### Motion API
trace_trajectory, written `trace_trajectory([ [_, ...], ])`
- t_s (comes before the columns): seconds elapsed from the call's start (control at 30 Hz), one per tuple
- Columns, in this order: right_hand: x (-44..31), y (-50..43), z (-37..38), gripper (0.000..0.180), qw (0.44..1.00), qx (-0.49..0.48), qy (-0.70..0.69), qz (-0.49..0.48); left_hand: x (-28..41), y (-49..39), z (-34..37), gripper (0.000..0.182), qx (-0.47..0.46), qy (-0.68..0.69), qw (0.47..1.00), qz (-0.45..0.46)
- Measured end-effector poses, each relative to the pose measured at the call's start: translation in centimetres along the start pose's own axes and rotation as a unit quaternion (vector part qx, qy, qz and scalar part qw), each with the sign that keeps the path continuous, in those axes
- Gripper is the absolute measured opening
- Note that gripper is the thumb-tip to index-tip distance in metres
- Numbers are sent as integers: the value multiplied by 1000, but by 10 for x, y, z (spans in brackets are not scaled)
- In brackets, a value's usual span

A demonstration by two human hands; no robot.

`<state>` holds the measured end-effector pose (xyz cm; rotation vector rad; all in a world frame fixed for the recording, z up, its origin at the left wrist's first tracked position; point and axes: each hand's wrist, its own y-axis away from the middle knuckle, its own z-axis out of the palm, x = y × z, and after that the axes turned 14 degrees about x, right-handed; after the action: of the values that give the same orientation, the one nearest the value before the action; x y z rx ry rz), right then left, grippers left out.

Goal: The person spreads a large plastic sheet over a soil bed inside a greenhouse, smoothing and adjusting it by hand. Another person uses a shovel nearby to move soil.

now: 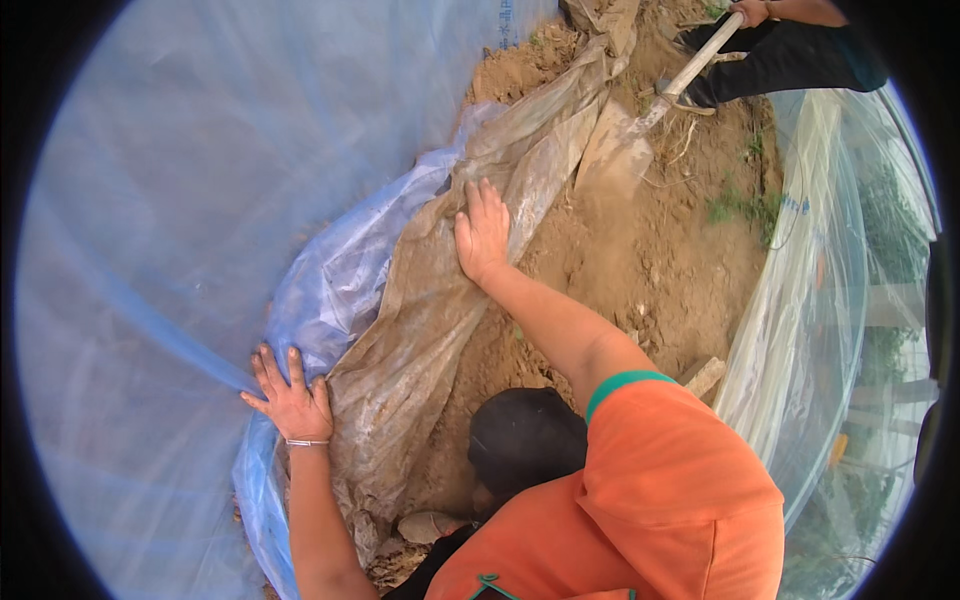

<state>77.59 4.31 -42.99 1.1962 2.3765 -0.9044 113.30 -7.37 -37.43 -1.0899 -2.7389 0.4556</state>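
Note:
My left hand lies with its fingers apart on the lower part of a blue plastic film, beside a bunched fold. My right hand rests flat, palm down, on a soil-stained plastic sheet that runs diagonally along the edge of the blue film. Neither hand grips anything. Bare soil borders the sheet on the right. A shovel stands tilted there, its dusty blade against the soil and the sheet's edge.
A co-worker's hand holds the shovel's handle at the top right. Clear plastic film hangs along the right side. Low weeds grow by it. A wooden piece lies near my right arm. A rounded black shape is below me.

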Motion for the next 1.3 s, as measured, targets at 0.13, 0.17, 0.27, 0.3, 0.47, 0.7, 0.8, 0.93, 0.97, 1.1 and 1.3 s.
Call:
trace_trajectory([
  [0.13, -4, -1, -4, 57, 1000, -14, 15, 2, 1, -1, 0, 71, 6, 6, 1000, -5],
  [0.17, -4, 0, -4, 56, 1000, -25, 15, 13, 1, 0, 0, 70, 6, 6, 1000, -6],
  [0.27, -3, 0, -3, 59, 1000, -2, 15, -2, 1, -1, 0, 69, 2, 6, 1000, -5],
  [0.3, -2, 0, -1, 59, 1000, -13, 26, 7, 1, -1, 0, 68, 6, 7, 1000, -7],
  [0.47, -1, -4, -2, 57, 999, -36, 28, 12, 2, -2, -2, 66, -4, -2, 1000, -13],
  [0.7, -13, -9, -12, 60, 997, -58, 41, 11, 4, -3, -5, 67, -16, -4, 1000, -19],
  [0.8, -22, -3, -9, 64, 999, -33, 24, 32, 4, -3, -6, 66, -10, 4, 1000, -19],
  [0.93, -33, 1, -4, 68, 998, -27, 52, 9, 5, -3, -9, 64, -30, 1, 999, -34],
  [0.97, -34, 1, -4, 68, 997, -41, 68, 22, 5, -4, -8, 64, -25, 4, 999, -32],
  [1.1, -39, 0, -6, 66, 998, -41, 54, 13, 5, -5, -8, 64, -20, 13, 999, -40],
  [1.3, -49, 9, 0, 65, 998, -35, 37, -46, 4, -2, -6, 65, -16, 15, 999, -32],
])
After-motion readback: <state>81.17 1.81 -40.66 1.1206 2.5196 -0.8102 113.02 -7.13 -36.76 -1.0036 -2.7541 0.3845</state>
